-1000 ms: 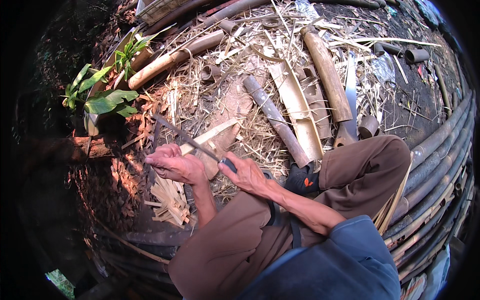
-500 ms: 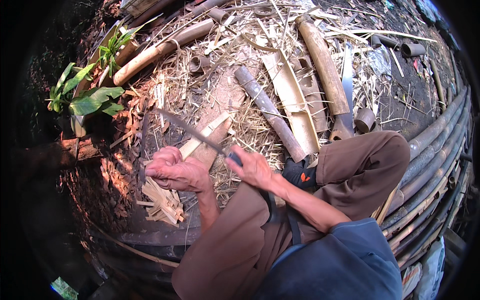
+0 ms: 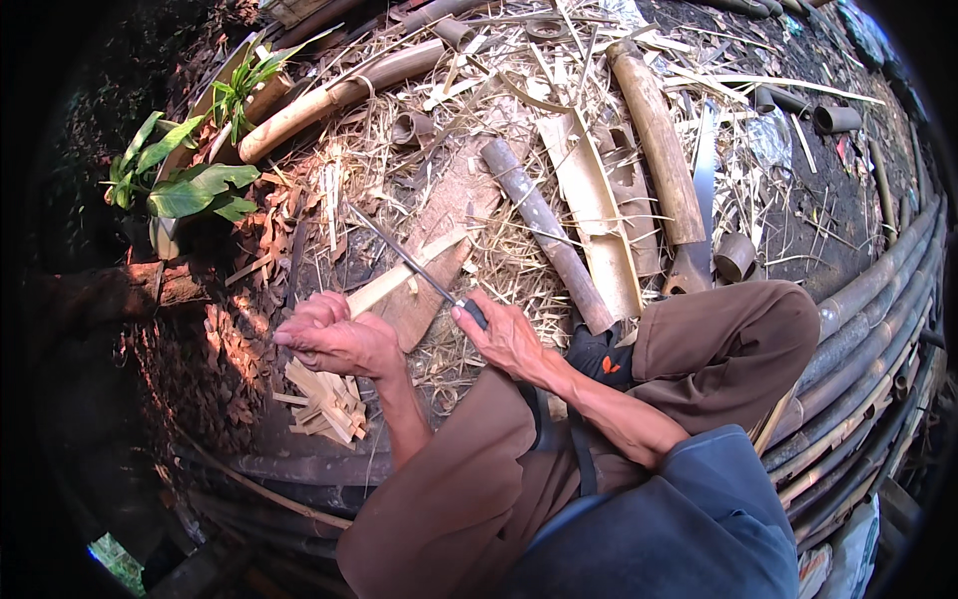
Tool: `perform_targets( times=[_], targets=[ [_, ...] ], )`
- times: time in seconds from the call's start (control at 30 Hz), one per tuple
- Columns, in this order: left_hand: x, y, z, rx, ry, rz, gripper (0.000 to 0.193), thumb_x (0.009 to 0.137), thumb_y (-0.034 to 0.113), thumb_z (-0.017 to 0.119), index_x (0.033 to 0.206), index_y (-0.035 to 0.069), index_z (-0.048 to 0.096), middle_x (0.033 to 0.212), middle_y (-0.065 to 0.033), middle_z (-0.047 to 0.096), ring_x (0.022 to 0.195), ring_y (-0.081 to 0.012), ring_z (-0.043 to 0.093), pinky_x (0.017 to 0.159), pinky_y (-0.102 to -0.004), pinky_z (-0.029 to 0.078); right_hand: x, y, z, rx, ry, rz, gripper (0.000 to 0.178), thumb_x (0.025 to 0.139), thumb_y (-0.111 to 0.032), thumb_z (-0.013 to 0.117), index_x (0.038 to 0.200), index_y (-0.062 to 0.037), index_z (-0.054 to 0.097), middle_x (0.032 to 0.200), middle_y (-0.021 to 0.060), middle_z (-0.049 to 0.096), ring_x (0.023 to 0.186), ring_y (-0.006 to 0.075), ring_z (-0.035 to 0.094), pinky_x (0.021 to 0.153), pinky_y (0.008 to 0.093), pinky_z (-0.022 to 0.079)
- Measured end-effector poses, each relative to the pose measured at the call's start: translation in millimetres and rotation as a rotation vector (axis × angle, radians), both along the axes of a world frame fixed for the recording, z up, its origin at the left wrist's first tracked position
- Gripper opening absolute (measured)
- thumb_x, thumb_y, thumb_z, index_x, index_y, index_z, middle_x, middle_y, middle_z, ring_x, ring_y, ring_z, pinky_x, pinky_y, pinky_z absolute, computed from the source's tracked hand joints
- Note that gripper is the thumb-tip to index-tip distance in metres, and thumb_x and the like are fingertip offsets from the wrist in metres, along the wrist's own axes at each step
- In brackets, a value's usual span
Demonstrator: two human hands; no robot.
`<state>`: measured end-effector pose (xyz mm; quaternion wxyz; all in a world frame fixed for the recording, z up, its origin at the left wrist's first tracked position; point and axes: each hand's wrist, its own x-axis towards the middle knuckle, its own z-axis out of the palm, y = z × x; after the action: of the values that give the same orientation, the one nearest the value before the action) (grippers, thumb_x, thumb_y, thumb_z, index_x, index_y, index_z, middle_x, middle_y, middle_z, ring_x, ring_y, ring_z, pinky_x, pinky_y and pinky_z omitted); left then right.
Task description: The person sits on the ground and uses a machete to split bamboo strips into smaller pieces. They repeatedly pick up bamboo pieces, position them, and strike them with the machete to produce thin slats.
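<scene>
My left hand (image 3: 339, 339) is closed around the near end of a pale split bamboo strip (image 3: 384, 288). The strip slants away to the right over a flat wooden board (image 3: 439, 215). In my right hand (image 3: 507, 342) is a knife (image 3: 404, 255), gripped by its dark handle. Its long thin blade points away to the left and crosses over the strip, just beyond my left hand. Whether the edge touches the strip, I cannot tell. A small pile of short split bamboo pieces (image 3: 329, 404) lies on the ground below my left hand.
Beyond my foot lie a grey bamboo pole (image 3: 544, 235), a split bamboo half (image 3: 589, 200), a thick bamboo length (image 3: 654, 145) and a saw (image 3: 705, 190). Long bamboo poles (image 3: 863, 299) are stacked at right. Shavings (image 3: 489, 270) cover the ground; a leafy plant (image 3: 185, 195) stands left.
The knife blade has swung a little, its tip moving right and away from me. My left hand has shifted slightly left with the strip still in it. The view has tilted slightly.
</scene>
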<state>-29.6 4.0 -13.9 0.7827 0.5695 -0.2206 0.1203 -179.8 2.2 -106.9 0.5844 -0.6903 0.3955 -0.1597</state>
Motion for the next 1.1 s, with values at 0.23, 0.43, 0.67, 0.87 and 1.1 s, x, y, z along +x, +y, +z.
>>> perform_targets(
  times=[0.23, 0.43, 0.67, 0.87, 1.1],
  targets=[
    [-6, 6, -1, -0.014, -0.016, -0.026, 0.046, 0.107, 0.037, 0.032, 0.069, 0.014, 0.022, 0.058, 0.0029, 0.023, 0.051, -0.0091, 0.023, 0.046, -0.0264, 0.023, -2, 1, -27, -0.054, 0.042, -0.094, 0.031, 0.097, -0.037, 0.056, 0.097, -0.0055, 0.052, 0.055, 0.0209, 0.053, 0.052, 0.0433, 0.057, 0.047, 0.0495, 0.043],
    [-6, 3, -8, -0.028, -0.083, -0.031, 0.047, 0.108, 0.034, 0.033, 0.067, 0.013, 0.022, 0.057, 0.0034, 0.023, 0.051, -0.0094, 0.024, 0.046, -0.0265, 0.023, -18, -8, -70, 0.008, 0.169, -0.069, 0.036, 0.098, -0.041, 0.052, 0.104, -0.0057, 0.052, 0.058, 0.0193, 0.057, 0.055, 0.0429, 0.059, 0.053, 0.0479, 0.048],
    [-4, -5, -4, -0.039, -0.095, -0.020, 0.044, 0.107, 0.032, 0.035, 0.068, 0.013, 0.026, 0.056, 0.0031, 0.025, 0.048, -0.0090, 0.023, 0.046, -0.0252, 0.023, -41, 9, -98, 0.055, 0.288, -0.099, 0.042, 0.097, -0.047, 0.049, 0.105, -0.0060, 0.053, 0.081, 0.0303, 0.063, 0.085, 0.0500, 0.062, 0.073, 0.0566, 0.046],
    [25, -20, 3, -0.190, 0.006, 0.021, 0.036, 0.104, 0.033, 0.045, 0.079, 0.009, 0.036, 0.069, -0.0013, 0.041, 0.061, -0.0090, 0.040, 0.051, -0.0221, 0.031, -47, 15, -96, 0.124, 0.371, -0.114, 0.048, 0.098, -0.049, 0.045, 0.107, -0.0024, 0.053, 0.092, 0.0319, 0.064, 0.096, 0.0519, 0.059, 0.081, 0.0560, 0.045],
    [70, 8, -4, -0.173, 0.162, -0.062, 0.049, 0.098, 0.051, 0.051, 0.074, 0.009, 0.041, 0.055, -0.0011, 0.037, 0.046, -0.0090, 0.039, 0.040, -0.0213, 0.031, -53, 14, -89, 0.121, 0.218, -0.159, 0.050, 0.097, -0.050, 0.047, 0.104, -0.0005, 0.053, 0.084, 0.0339, 0.062, 0.089, 0.0528, 0.060, 0.077, 0.0553, 0.046]
  ],
)
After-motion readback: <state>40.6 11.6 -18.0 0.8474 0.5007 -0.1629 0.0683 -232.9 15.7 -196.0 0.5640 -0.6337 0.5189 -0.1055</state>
